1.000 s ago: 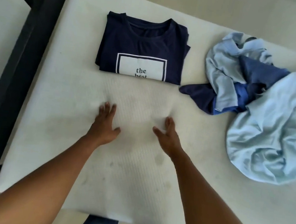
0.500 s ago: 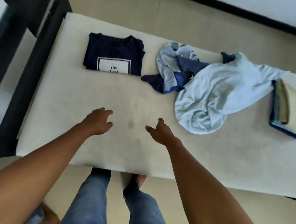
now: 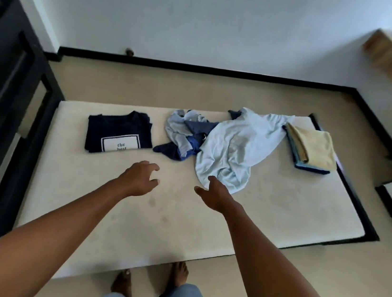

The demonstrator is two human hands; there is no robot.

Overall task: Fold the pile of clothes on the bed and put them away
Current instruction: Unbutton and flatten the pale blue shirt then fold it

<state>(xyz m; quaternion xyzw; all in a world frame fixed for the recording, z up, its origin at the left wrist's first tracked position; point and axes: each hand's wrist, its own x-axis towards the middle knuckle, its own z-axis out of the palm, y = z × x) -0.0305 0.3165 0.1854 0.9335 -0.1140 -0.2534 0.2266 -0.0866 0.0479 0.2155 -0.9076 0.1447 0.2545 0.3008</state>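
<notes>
My left grip [image 3: 140,178] hovers over the bed [image 3: 281,209] just in front of the folded navy T-shirt [image 3: 117,130], fingers loosely curled, holding nothing. My right grip [image 3: 216,193], relaxed and empty, is right of that T-shirt, at the near edge of the unfolded pile [image 3: 232,148].

Stands barefoot with both bare arms stretched forward and converging. Holds the left hand [image 3: 140,178] palm down, fingers loosely curled and spread, thumb hooked just below them, gripping nothing. Holds the right hand [image 3: 215,193] straighter, fingers pointing ahead, thumb splayed toward the left fingers, likewise empty.
</notes>
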